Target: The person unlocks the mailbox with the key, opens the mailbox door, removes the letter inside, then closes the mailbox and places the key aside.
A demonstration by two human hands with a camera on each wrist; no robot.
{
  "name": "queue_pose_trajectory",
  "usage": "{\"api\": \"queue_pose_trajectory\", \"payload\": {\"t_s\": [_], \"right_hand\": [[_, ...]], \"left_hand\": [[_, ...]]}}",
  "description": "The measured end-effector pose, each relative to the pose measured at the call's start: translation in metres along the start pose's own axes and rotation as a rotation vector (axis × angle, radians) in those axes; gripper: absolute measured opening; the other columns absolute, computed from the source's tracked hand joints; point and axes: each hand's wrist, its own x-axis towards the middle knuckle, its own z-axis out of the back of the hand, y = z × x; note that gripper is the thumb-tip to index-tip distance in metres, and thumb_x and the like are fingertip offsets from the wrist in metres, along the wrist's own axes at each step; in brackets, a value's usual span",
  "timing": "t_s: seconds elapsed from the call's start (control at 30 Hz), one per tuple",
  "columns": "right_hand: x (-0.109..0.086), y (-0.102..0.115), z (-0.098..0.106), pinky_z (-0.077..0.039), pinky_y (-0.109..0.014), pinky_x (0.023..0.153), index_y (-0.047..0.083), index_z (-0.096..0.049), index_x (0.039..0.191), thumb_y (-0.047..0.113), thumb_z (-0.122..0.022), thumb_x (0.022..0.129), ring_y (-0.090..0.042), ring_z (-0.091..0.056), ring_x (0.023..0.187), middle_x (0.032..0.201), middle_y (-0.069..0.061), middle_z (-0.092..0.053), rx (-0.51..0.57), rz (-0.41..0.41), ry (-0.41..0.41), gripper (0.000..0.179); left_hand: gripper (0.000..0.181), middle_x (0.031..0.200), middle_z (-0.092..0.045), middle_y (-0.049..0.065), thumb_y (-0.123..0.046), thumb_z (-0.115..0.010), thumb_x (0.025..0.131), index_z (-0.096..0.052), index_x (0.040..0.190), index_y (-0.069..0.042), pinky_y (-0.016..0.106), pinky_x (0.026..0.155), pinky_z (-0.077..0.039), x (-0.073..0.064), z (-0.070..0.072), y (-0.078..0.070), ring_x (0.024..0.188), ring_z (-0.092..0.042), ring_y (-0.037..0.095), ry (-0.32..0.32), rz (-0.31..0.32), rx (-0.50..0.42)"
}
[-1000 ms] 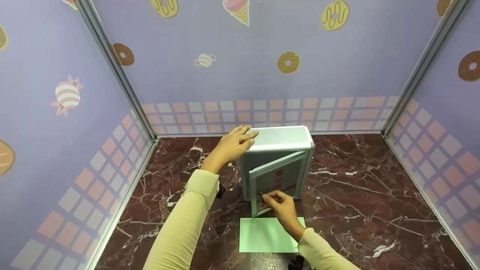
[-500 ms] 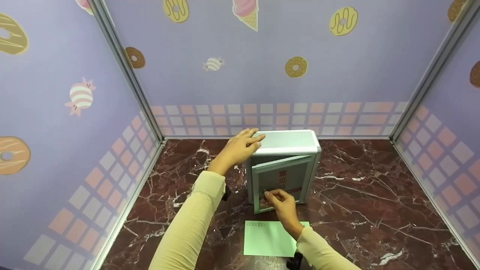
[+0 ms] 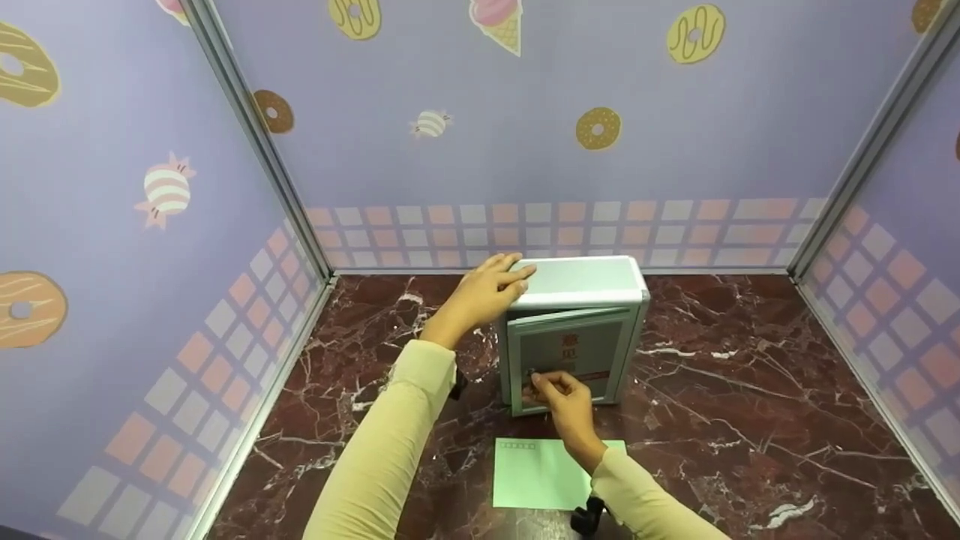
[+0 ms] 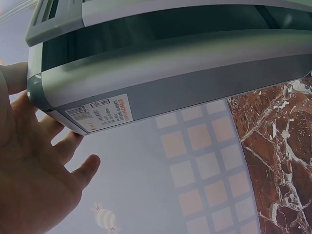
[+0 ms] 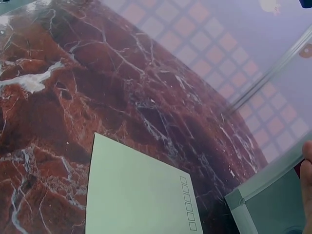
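Observation:
A grey metal suggestion box [image 3: 577, 276] with red characters on its front stands upright on the marble surface. Its hinged door [image 3: 551, 341] is slightly ajar, a narrow dark gap showing along the top and left. My left hand [image 3: 491, 291] rests on the box's upper left corner, fingers spread; the left wrist view shows it beside the box's side, near a barcode label [image 4: 99, 113]. With thumb and fingertips, my right hand [image 3: 566, 401] pinches the small key at the door's lock [image 3: 532, 373], mostly hidden by the fingers. Only that hand's fingertips [image 5: 307, 170] show in the right wrist view.
A pale green envelope [image 3: 536, 472] with a row of small squares lies flat before the box, partly under my right forearm. Purple walls [image 3: 352, 150] printed with sweets enclose the dark red marble surface [image 3: 735, 390] on three sides.
The door has swung inward from well ajar to almost closed, my right hand moving with it. The left hand stays on the box. The head view has shifted slightly.

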Motion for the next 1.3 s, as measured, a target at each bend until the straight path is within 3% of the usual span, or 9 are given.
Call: {"api": "queue_pose_trajectory", "payload": {"t_s": [0.57, 0.87, 1.3], "right_hand": [[0.008, 0.0, -0.005, -0.051, -0.058, 0.083, -0.011, -0.062, 0.096, 0.008, -0.068, 0.093, -0.046, -0.068, 0.083, 0.091, -0.032, -0.067, 0.059, -0.045, -0.053, 0.02], [0.009, 0.007, -0.009, -0.055, -0.05, 0.08, -0.018, -0.059, 0.101, 0.001, -0.062, 0.096, -0.054, -0.063, 0.089, 0.094, -0.034, -0.066, 0.049, -0.082, -0.042, 0.019], [0.013, 0.001, -0.011, -0.052, -0.056, 0.082, -0.011, -0.062, 0.101, 0.014, -0.069, 0.093, -0.041, -0.069, 0.083, 0.09, -0.026, -0.069, 0.016, -0.071, -0.082, 0.028]], "left_hand": [[0.046, 0.159, -0.024, -0.002, -0.042, -0.036, 0.105, -0.043, 0.149, -0.029, 0.051, 0.115, -0.01, -0.001, -0.001, -0.001, 0.147, -0.014, 0.023, 0.008, 0.013, 0.002], [0.046, 0.159, -0.027, 0.001, -0.041, -0.036, 0.106, -0.043, 0.15, -0.028, 0.048, 0.116, -0.01, -0.003, -0.001, 0.001, 0.147, -0.014, 0.023, 0.007, -0.006, 0.0], [0.046, 0.159, -0.026, 0.001, -0.04, -0.036, 0.106, -0.043, 0.149, -0.027, 0.045, 0.117, -0.007, -0.001, 0.0, 0.0, 0.146, -0.015, 0.025, 0.007, -0.015, 0.011]]}}
